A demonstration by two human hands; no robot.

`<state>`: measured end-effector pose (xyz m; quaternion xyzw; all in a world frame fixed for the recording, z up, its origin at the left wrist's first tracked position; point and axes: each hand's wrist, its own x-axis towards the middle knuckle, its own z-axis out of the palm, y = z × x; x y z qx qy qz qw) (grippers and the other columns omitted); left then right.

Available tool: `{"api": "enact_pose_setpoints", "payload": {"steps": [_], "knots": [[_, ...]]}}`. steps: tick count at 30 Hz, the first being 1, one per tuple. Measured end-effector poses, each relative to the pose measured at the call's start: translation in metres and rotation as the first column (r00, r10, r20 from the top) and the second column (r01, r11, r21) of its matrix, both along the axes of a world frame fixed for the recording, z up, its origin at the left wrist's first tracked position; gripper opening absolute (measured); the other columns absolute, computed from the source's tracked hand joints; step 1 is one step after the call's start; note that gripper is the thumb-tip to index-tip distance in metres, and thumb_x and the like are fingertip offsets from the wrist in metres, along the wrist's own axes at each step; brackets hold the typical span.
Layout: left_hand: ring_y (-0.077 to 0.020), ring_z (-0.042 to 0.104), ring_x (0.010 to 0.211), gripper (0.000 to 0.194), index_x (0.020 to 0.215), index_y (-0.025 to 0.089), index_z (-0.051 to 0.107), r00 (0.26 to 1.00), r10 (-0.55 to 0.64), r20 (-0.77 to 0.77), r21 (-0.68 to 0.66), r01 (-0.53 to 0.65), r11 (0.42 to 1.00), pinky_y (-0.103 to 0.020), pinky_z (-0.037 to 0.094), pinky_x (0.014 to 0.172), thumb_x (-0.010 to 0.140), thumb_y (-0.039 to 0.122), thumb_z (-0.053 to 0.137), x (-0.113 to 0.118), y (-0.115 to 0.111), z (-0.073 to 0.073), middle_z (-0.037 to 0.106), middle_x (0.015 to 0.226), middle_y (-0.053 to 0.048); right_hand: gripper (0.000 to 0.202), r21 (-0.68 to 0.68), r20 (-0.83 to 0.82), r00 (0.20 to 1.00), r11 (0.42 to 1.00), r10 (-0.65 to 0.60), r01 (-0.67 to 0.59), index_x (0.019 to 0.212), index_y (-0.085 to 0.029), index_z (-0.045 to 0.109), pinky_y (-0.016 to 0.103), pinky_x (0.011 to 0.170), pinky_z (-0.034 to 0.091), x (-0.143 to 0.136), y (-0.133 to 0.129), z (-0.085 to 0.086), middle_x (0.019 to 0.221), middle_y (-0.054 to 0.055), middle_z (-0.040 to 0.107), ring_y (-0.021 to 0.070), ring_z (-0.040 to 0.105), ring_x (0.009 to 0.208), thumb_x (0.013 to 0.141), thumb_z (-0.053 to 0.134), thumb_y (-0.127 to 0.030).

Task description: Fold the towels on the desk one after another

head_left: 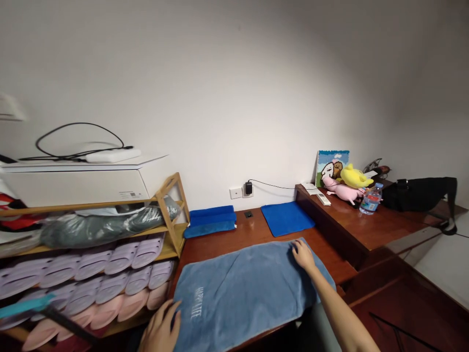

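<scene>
A grey-blue towel lies spread over the wooden desk, with white "HAPPY LIFE" lettering near its left end. At the towel's lower left edge is my left hand, its fingers apart and slightly bent, touching the cloth. My right hand rests on the far right part of the towel, fingers loosely spread over the fabric. Behind the towel, a folded blue cloth sits at the back left of the desk. A flat bright blue cloth lies at the back right.
Left of the desk stands a wooden rack with several slippers and a white box on top. A raised shelf on the right holds plush toys, a water bottle and a black bag. A charger is plugged into the wall.
</scene>
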<state>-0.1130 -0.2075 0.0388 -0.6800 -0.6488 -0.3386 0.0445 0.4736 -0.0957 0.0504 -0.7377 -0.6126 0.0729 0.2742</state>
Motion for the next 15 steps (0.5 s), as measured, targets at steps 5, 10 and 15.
{"api": "enact_pose_setpoints", "payload": {"steps": [5, 10, 15], "knots": [[-0.0299, 0.062, 0.137, 0.053, 0.128, 0.023, 0.073, 0.988, -0.13, -0.088, -0.163, 0.115, 0.98, -0.046, 0.045, 0.121, 0.099, 0.045, 0.035, 0.029, 0.073, 0.014, 0.068, 0.147, -0.012, 0.056, -0.17, 0.114, 0.993, 0.985, 0.013, 0.006, 0.151, -0.018, 0.061, 0.044, 0.126, 0.031, 0.008, -0.014, -0.019, 0.161, 0.013, 0.053, 0.0287, 0.048, 0.149, 0.103, 0.039, -0.038], [-0.0315, 0.052, 0.149, 0.059, 0.143, 0.015, 0.065, 0.981, -0.114, -0.158, -0.351, 0.052, 0.935, -0.051, 0.037, 0.127, 0.098, 0.044, 0.041, 0.037, 0.136, 0.005, 0.059, 0.158, -0.017, 0.063, -0.309, 0.202, 0.979, 0.95, 0.013, 0.051, 0.163, -0.024, 0.045, 0.045, 0.129, 0.025, 0.026, -0.006, -0.021, 0.172, 0.006, 0.038, 0.026, 0.035, 0.158, 0.109, 0.024, -0.047], [-0.0308, 0.042, 0.156, 0.066, 0.153, 0.016, 0.056, 0.97, -0.106, -0.221, -0.333, 0.028, 0.943, -0.054, 0.029, 0.13, 0.097, 0.047, 0.04, 0.03, 0.154, -0.02, 0.049, 0.166, -0.016, 0.063, -0.301, 0.289, 0.957, 0.946, -0.029, 0.12, 0.167, -0.027, 0.037, 0.046, 0.13, 0.021, 0.032, -0.006, -0.028, 0.174, 0.003, 0.034, 0.025, 0.028, 0.16, 0.108, 0.026, -0.046]]}}
